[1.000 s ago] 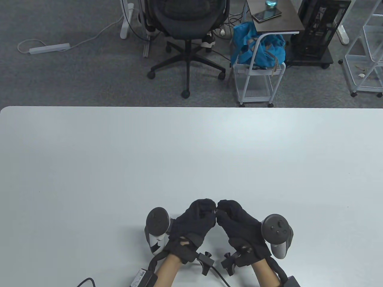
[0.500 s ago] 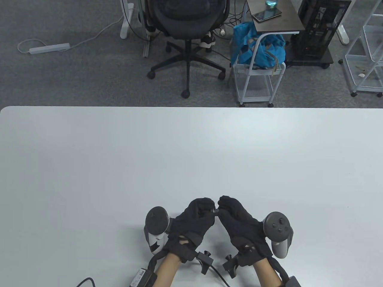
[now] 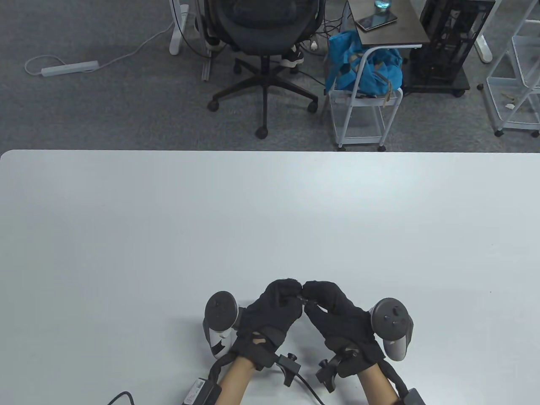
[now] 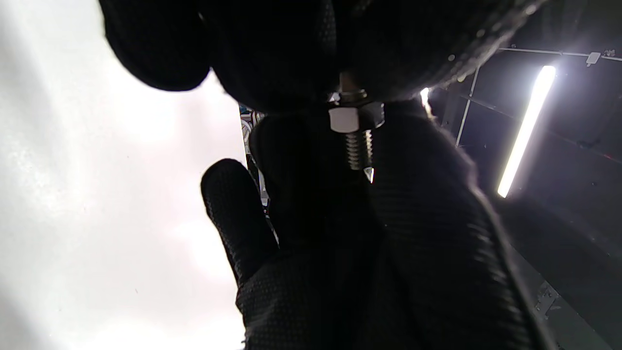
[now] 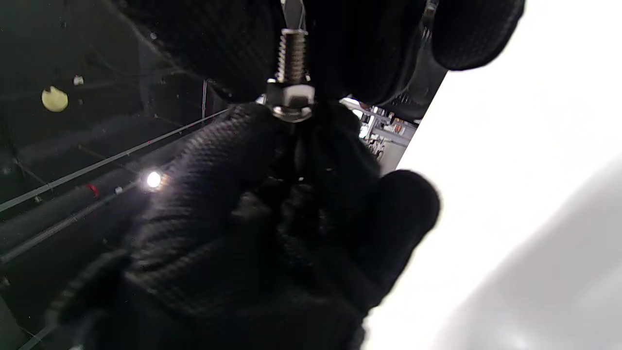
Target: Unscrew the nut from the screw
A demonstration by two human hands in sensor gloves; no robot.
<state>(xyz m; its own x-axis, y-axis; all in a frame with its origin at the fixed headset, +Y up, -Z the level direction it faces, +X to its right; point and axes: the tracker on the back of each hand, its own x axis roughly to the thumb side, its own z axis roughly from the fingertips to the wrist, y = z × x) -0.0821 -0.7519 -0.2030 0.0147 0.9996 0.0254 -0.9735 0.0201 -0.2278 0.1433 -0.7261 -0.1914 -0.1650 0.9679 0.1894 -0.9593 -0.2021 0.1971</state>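
A steel screw (image 4: pixel 358 150) with a hex nut (image 4: pixel 354 119) on its thread is held between both black-gloved hands, low over the white table (image 3: pixel 270 219) near its front edge. My left hand (image 3: pixel 292 294) pinches the head end, which is hidden in its fingertips. My right hand (image 3: pixel 313 296) closes its fingertips around the nut and the threaded end. In the right wrist view the thread (image 5: pixel 291 53) runs up between my right fingers, and the nut (image 5: pixel 291 99) sits against the left glove. In the table view only a glint of the screw (image 3: pixel 303 298) shows.
Beyond the table's far edge stand an office chair (image 3: pixel 263 25), a small white cart with a blue bag (image 3: pixel 363 71) and a wire shelf unit (image 3: pixel 519 76). A glove cable (image 3: pixel 306 386) lies near the front edge.
My right hand's fingertips lifted slightly, then rolled back down and to the left around the nut. The left hand has stayed almost still.
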